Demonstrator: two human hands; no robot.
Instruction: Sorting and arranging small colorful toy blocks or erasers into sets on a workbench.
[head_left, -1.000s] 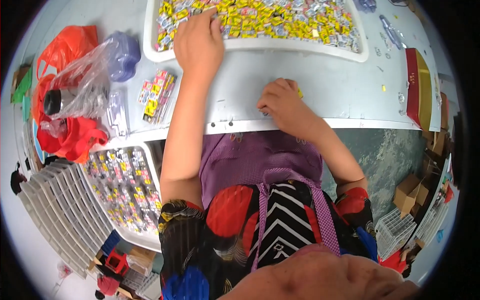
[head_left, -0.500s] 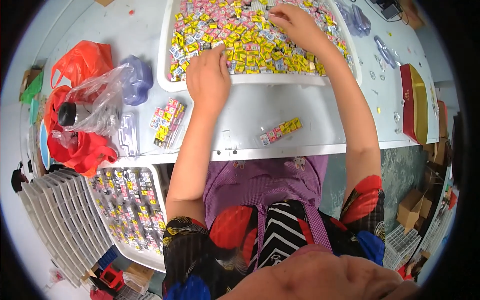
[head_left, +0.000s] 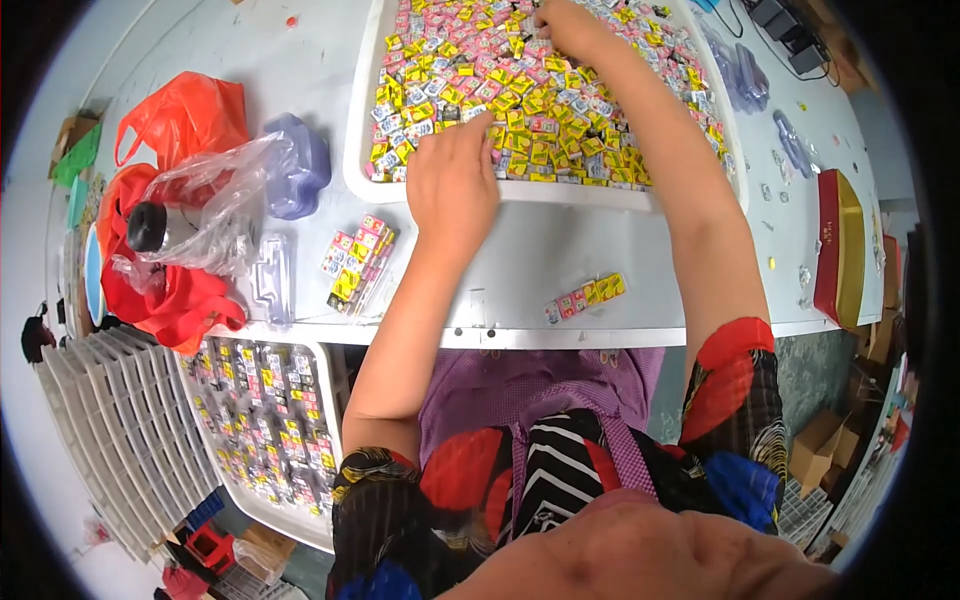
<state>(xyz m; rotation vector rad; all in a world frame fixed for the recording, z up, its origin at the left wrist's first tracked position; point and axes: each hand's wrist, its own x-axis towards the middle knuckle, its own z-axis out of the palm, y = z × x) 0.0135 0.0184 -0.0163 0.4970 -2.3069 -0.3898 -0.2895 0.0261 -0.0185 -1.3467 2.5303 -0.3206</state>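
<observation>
A white tray (head_left: 575,196) holds a wide, jumbled layer of small printed blocks (head_left: 540,125), mostly yellow, pink and white. Over its near left part, my left hand (head_left: 452,185) rests low among the blocks with bent fingers drawn together. Whatever lies under those fingertips is hidden. My right hand (head_left: 580,32) reaches further in, at the far middle of the tray. Its fingers are bent downward and somewhat apart, with the tips at the blocks; no held block shows. On the table before the tray lies a short row of blocks (head_left: 585,298), and a bigger stack of blocks (head_left: 358,262) sits left of my forearm.
At the left are red bags (head_left: 185,115), a bottle (head_left: 150,228) in clear plastic and clear plastic shells (head_left: 297,165). A red and gold box (head_left: 840,248) stands right. Below the table edge, another tray (head_left: 326,400) carries packed blocks, beside stacked white racks (head_left: 125,430).
The view has shifted, so the table and tray appear lower and further right. My right hand has moved further in over the blocks; my left hand stays at the same part of the tray.
</observation>
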